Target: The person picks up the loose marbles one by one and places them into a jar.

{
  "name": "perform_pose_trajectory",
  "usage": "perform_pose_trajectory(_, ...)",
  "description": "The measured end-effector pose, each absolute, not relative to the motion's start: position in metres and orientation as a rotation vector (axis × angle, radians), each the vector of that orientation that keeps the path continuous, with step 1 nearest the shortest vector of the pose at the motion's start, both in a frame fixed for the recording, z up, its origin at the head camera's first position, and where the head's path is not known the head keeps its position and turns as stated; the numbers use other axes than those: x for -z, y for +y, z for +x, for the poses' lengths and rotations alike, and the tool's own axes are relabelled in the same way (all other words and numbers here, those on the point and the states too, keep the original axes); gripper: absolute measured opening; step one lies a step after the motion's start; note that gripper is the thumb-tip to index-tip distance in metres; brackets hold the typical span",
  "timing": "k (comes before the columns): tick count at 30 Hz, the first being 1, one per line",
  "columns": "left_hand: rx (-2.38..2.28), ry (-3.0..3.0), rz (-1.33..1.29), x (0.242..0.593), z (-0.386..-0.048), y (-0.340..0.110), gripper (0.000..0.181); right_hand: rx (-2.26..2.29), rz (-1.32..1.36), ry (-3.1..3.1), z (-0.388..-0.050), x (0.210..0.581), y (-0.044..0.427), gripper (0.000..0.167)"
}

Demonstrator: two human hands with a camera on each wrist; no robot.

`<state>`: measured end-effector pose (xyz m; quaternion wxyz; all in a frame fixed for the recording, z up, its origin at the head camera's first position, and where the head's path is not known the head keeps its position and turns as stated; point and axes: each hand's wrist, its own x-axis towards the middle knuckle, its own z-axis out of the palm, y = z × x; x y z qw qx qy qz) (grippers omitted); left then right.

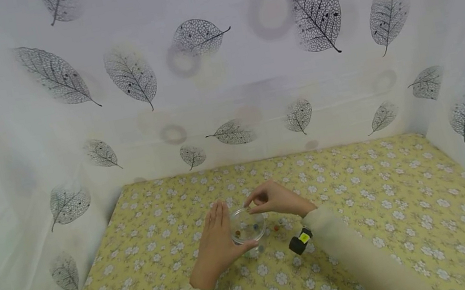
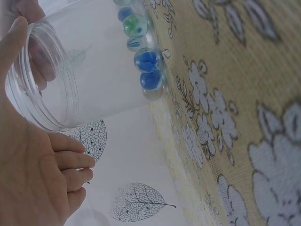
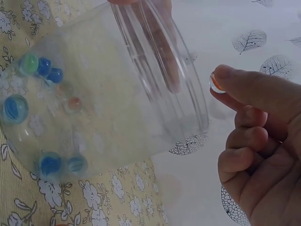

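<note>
A clear jar (image 1: 249,239) stands upright on the flowered cloth, its mouth uncovered. Several blue, green and orange marbles lie at its bottom, among them a dark blue one (image 2: 146,60). My left hand (image 1: 217,245) holds the jar by its rim, fingers extended along the left side and thumb across the near side. In the right wrist view, my right hand (image 3: 263,141) pinches a clear-and-orange marble (image 3: 216,84) between thumb and forefinger, just outside the jar's mouth, with the other fingers curled. From the head view, my right hand (image 1: 278,199) is at the rim's far right.
A small orange-red marble (image 1: 276,228) lies on the cloth just right of the jar. The yellow flowered cloth (image 1: 362,194) covers the table. White curtains (image 1: 248,75) with dark leaf prints hang behind it and at both sides.
</note>
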<state>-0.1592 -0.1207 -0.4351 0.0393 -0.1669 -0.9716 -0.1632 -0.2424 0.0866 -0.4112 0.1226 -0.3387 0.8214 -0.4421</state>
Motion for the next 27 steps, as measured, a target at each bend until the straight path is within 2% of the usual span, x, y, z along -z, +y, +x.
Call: perform_pose_trajectory(27, 0.499, -2.976, -0.512, 0.4367, -0.1600, -0.1211, 0.115, 1.317, -0.987, 2.342, -0.2443, 0.4121, 0.0792, 0.017)
